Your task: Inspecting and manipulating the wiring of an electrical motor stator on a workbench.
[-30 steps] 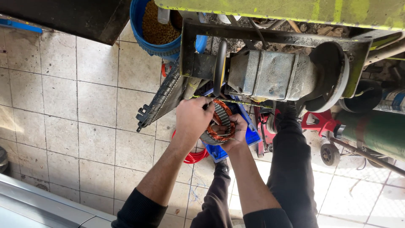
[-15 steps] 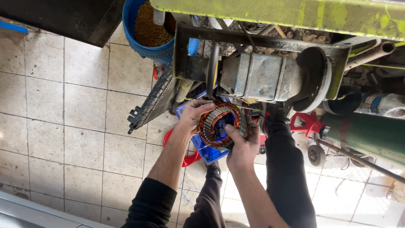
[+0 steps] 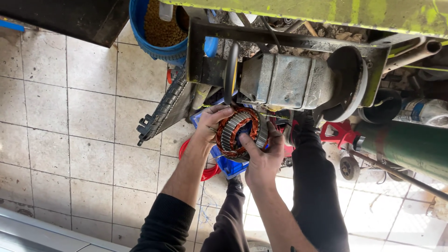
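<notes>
Both hands, left hand (image 3: 211,125) and right hand (image 3: 262,156), keep their grip on the copper-wound stator ring (image 3: 240,132), now turned more upright.

Floor (image 3: 70,107): pale square tiles w/ dark grout, worn, daylit. Upper edge: yellow-green painted steel bench frame (image 3: 326,11) w/ grey motor housing (image 3: 284,81) mounted beneath. Blue bucket (image 3: 156,44) of brown granules at top. Green cylinder (image 3: 406,144) lies at right, red wheeled jack (image 3: 343,137) beside it.
</notes>
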